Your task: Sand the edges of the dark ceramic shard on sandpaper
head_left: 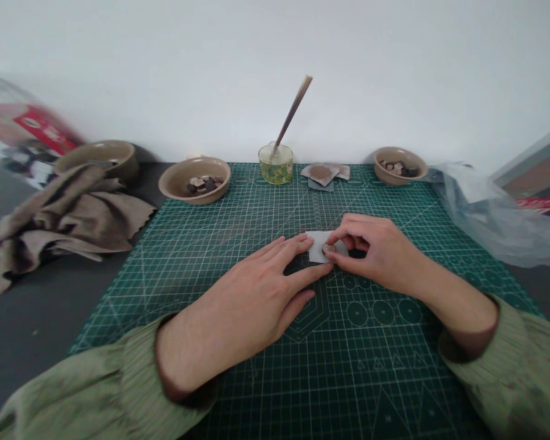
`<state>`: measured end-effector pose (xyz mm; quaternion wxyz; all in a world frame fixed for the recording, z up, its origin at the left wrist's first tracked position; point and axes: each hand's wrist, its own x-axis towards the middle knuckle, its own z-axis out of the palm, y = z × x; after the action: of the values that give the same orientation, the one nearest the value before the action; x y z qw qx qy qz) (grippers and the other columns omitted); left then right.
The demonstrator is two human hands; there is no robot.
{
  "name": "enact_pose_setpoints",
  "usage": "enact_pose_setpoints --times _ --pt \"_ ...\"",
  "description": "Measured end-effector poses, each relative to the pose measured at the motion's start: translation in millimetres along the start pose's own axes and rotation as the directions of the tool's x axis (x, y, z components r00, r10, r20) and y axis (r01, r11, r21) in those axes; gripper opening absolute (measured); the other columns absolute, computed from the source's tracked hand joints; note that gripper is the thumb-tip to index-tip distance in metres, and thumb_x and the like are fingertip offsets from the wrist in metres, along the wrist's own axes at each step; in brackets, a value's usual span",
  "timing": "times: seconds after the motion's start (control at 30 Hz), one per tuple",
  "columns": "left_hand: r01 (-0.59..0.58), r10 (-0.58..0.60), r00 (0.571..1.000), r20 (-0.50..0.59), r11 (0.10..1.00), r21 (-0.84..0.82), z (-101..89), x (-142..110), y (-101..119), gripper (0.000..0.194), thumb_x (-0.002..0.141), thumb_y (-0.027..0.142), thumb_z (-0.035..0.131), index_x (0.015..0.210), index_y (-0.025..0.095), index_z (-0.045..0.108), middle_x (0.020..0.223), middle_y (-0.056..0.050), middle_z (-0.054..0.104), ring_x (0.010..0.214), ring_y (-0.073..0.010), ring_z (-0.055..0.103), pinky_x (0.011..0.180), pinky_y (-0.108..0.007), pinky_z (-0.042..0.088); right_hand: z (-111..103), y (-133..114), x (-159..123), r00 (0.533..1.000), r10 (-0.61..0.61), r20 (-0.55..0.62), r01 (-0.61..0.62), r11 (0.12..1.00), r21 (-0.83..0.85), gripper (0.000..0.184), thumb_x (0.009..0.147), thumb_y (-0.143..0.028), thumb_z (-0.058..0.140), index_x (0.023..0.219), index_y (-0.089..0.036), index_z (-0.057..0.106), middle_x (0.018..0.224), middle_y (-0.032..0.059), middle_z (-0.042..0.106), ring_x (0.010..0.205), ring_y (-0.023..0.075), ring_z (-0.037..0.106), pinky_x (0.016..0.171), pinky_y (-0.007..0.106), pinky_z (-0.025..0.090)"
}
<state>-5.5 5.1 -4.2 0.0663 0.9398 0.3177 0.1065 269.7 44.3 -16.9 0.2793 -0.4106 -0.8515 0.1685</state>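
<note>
A small pale square sheet (318, 249) lies on the green cutting mat (256, 373) in front of me. My left hand (268, 287) rests flat with its fingers spread, and the fingertips press on the left and near edges of the sheet. Between the thumb and fingers of my right hand (376, 250) is a small brownish stone-like piece (329, 248), pinched against the sheet's surface. Part of the piece and the sheet's right side are hidden behind those fingers.
Tan bowls with dark and pinkish pieces, one left (169, 180) and one right (396, 177), stand at the back. Between them are a glass cup (275, 166) holding a brush-like stick and stacked square sheets (321, 174). A brown cloth (73, 214) lies left, a plastic bag (481, 214) right.
</note>
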Motion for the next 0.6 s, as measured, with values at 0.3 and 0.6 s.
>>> enact_pose_setpoints --times 0.3,0.6 --pt "0.015 -0.015 1.000 0.002 1.000 -0.005 1.9 -1.1 -0.2 0.051 0.114 0.032 0.058 0.165 0.030 0.059 0.177 -0.013 0.049 0.163 -0.0340 0.051 0.135 -0.059 0.046 2.9 -3.9 1.1 1.000 -0.006 0.007 0.006 0.999 0.033 0.006 0.097 -0.020 0.084 0.101 -0.017 0.081 0.080 -0.0021 0.060 0.068 0.0131 0.055 0.063 0.028 0.042" --pt "0.015 -0.015 1.000 0.014 1.000 0.002 1.9 -2.2 -1.0 0.054 0.114 0.031 0.057 0.168 0.031 0.055 0.178 -0.013 0.047 0.165 -0.0328 0.048 0.136 -0.057 0.046 3.8 -2.4 3.9 1.000 0.012 -0.011 -0.012 1.000 0.021 0.004 0.098 -0.021 0.083 0.100 -0.018 0.081 0.082 -0.0015 0.061 0.068 0.0137 0.055 0.064 0.029 0.043"
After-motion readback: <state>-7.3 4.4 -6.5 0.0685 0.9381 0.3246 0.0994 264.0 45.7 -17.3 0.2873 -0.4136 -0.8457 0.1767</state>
